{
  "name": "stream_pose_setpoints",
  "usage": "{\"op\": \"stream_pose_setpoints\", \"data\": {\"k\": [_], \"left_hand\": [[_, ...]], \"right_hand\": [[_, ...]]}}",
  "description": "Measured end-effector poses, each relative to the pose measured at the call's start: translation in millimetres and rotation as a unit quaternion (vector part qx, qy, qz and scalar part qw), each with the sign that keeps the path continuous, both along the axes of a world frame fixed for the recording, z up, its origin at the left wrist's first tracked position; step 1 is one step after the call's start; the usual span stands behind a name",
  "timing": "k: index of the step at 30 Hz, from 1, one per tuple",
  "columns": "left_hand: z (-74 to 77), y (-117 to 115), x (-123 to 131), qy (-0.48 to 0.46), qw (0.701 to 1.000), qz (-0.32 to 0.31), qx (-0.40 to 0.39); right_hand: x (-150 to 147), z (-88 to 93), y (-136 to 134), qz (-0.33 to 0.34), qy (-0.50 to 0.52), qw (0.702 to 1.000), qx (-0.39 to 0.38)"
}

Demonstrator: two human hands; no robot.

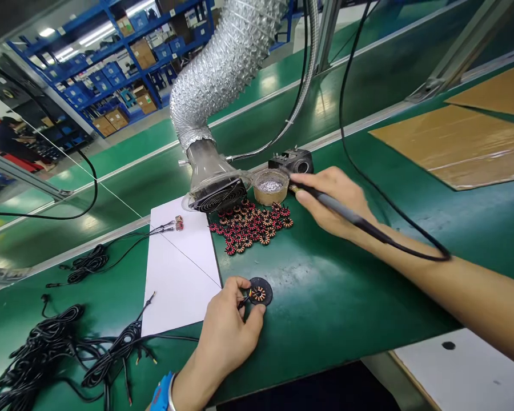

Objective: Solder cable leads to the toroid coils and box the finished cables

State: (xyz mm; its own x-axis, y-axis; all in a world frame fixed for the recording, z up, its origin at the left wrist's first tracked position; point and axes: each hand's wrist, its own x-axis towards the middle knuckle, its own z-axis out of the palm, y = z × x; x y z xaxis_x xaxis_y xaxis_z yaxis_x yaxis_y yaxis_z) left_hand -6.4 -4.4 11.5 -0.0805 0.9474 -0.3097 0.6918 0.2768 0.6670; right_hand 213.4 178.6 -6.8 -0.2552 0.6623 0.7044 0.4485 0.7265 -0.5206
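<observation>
Foil fume duct (223,74), blue shelving (96,77)

An electronics assembly workshop is showing here: a green conveyor bench (346,319) is running along the line, a silver fume duct (223,74) is hanging over it beside a soldering iron (338,204) and copper coils (251,225), and blue shelving (107,74) is holding cartons beyond, near a co-worker (8,137).

Your left hand (227,331) and right hand (334,200) make two; you also have one soldering iron (346,212), one coil disc (260,291), one solder tin (270,197), and three cable bundles (47,348).
</observation>
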Motion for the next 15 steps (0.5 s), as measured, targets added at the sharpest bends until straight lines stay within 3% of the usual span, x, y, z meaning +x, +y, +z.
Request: {"op": "stream_pose_setpoints", "data": {"k": [3,7,12,15], "left_hand": [[-3.7,-1,1,0.026,1.000,-0.011,0.006],[-13.8,-4,2,0.036,0.999,-0.018,0.024],[-19.4,-7,3,0.045,0.998,-0.025,0.030],[-17.7,-7,4,0.044,0.998,-0.029,0.028]], "right_hand": [[-2,-7.6,4,0.029,-0.018,0.999,-0.016],[-11,-9.2,-34,0.075,-0.008,0.997,-0.020],[-35,-14.2,-83,0.273,-0.080,0.957,-0.054],[-45,-19.4,-91,0.326,-0.126,0.932,-0.092]]}}
